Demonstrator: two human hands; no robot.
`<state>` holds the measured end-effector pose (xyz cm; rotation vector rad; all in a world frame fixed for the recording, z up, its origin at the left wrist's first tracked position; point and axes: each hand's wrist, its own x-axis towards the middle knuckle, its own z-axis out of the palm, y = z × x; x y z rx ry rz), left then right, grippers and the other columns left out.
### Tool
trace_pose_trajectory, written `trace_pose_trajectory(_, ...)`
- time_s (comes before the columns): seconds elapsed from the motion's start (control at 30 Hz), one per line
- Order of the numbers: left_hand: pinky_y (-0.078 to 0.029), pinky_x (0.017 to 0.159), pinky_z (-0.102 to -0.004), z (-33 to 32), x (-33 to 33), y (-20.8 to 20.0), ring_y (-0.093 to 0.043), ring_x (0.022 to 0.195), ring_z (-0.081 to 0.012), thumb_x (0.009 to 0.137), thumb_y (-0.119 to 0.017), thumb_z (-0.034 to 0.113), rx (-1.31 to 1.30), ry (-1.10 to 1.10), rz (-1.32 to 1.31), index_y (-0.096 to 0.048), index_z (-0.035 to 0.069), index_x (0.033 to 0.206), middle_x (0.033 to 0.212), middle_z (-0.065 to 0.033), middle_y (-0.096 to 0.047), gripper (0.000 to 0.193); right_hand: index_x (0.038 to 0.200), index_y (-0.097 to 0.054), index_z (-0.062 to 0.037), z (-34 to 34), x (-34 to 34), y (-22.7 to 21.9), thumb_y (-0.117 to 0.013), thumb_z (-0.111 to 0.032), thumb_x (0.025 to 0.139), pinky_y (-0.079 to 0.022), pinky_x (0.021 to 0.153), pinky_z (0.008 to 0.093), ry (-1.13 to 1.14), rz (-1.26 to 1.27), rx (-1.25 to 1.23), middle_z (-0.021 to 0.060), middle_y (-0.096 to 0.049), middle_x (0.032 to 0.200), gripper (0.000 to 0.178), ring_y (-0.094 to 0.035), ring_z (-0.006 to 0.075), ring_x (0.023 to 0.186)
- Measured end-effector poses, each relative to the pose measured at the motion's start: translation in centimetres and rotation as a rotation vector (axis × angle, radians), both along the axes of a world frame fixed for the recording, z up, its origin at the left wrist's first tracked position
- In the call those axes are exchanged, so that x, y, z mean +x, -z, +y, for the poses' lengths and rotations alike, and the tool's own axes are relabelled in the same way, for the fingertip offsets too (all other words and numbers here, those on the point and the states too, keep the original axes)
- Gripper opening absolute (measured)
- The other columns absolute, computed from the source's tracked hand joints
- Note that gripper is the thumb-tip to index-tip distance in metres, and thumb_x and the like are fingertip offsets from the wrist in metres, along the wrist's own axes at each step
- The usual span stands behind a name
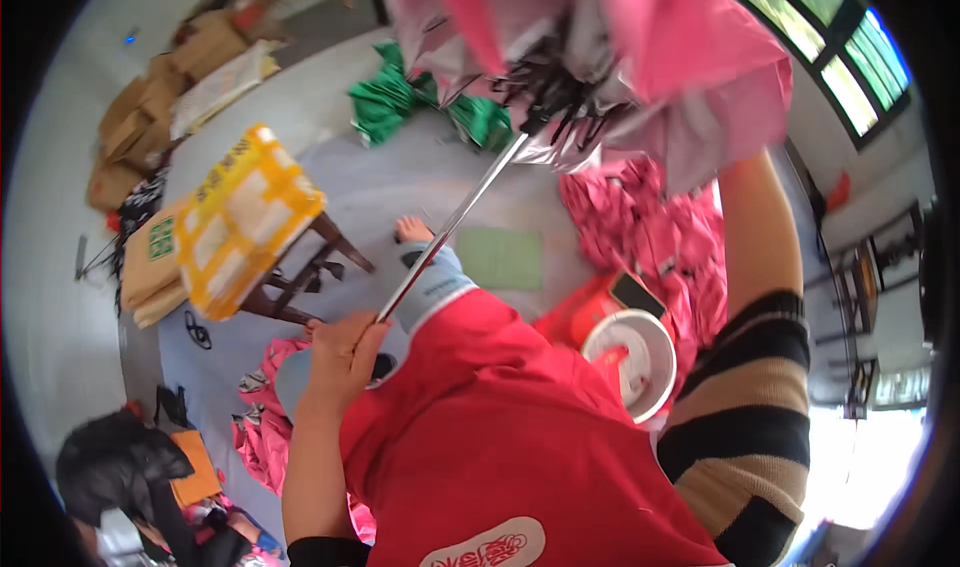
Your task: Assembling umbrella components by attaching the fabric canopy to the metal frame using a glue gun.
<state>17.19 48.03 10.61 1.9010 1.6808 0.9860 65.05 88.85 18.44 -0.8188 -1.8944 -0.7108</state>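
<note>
A pink umbrella point(715, 57) with a silvery lining is tilted up and away from me, its canopy loosely spread and blurred at the top. Its thin metal shaft point(465, 207) slants down to the left, where my left hand point(345, 357) is closed round the lower end. Dark ribs point(550, 97) bunch at the top of the shaft. My right forearm point(762, 227), in a striped sleeve, reaches up to the canopy's right edge; the pink cloth hides the hand, so its grip cannot be seen. A red apron point(500, 417) covers my lap.
Pink umbrella cloth point(650, 217) is heaped at right, beside a white bucket point(665, 367) and a phone point(637, 294). Green bundles point(385, 97) lie beyond a green mat point(500, 259). Left are a yellow-taped stool point(250, 222), cardboard boxes point(130, 132) and another person point(115, 467).
</note>
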Motion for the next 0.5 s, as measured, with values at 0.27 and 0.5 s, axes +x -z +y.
trace_pose_trajectory(0.27,-0.042,0.081,-0.0449,12.0,2.9,5.2,-0.059,0.080,-0.0321,0.088,-0.058,0.012,0.159,-0.027,0.193,-0.063,0.001,0.098,0.089,-0.0135,-0.062,0.016,0.097,-0.058,-0.0095,4.4,-0.9,1.2,-0.056,-0.017,0.088,-0.050,0.070,0.0359,-0.457,0.054,-0.689,0.0113,-0.065,0.095,0.012,-0.064,0.0267,0.083)
trace_pose_trajectory(0.5,-0.042,0.081,-0.0420,10.8,2.3,13.1,-0.057,0.092,-0.0310,0.081,-0.060,0.010,0.131,-0.023,0.327,-0.061,0.002,0.097,0.098,-0.0107,-0.061,0.018,0.098,-0.063,-0.0094,-1.9,-15.4,19.1,-0.063,-0.008,0.066,-0.053,0.080,0.0402,0.242,-0.074,-1.139,0.0117,-0.063,0.102,0.032,-0.062,0.0299,0.096)
